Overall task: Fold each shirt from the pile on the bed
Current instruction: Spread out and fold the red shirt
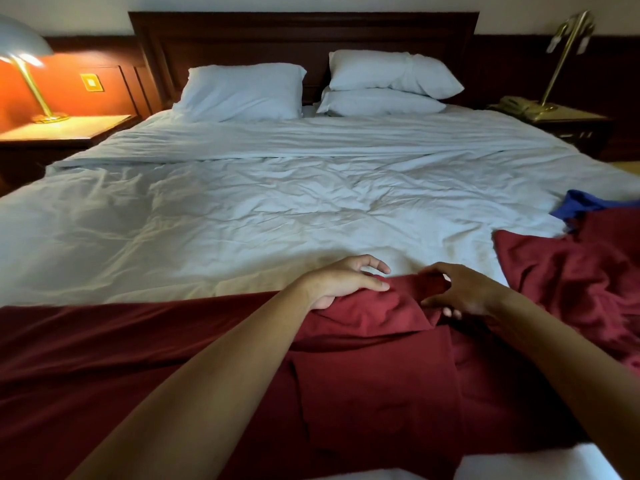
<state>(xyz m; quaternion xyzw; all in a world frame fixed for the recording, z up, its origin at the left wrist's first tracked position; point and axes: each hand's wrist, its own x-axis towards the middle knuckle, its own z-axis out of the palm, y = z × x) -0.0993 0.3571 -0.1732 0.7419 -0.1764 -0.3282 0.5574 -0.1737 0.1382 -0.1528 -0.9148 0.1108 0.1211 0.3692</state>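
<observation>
The fingers [375, 263] of the left hand [341, 282] are loosely curved and spread, with white sheet showing in the gap between forefinger and thumb. The heel of that hand rests on the far edge of a dark red shirt [374, 368]. Just to the right, the fingers [438, 301] of the right hand [465, 289] curl toward the thumb around a bunched fold of the same shirt. The shirt lies spread across the near edge of the bed [242, 220], under both forearms. Further right, a second dark red garment [568, 271] lies crumpled, with a blue garment [585, 202] touching its far side. At the head of the bed, from the left, a lit lamp [20, 46] stands on a nightstand [69, 131], then come one pillow [239, 91] and two stacked pillows [388, 84], then a telephone [516, 105] and a brass lamp [564, 53].
</observation>
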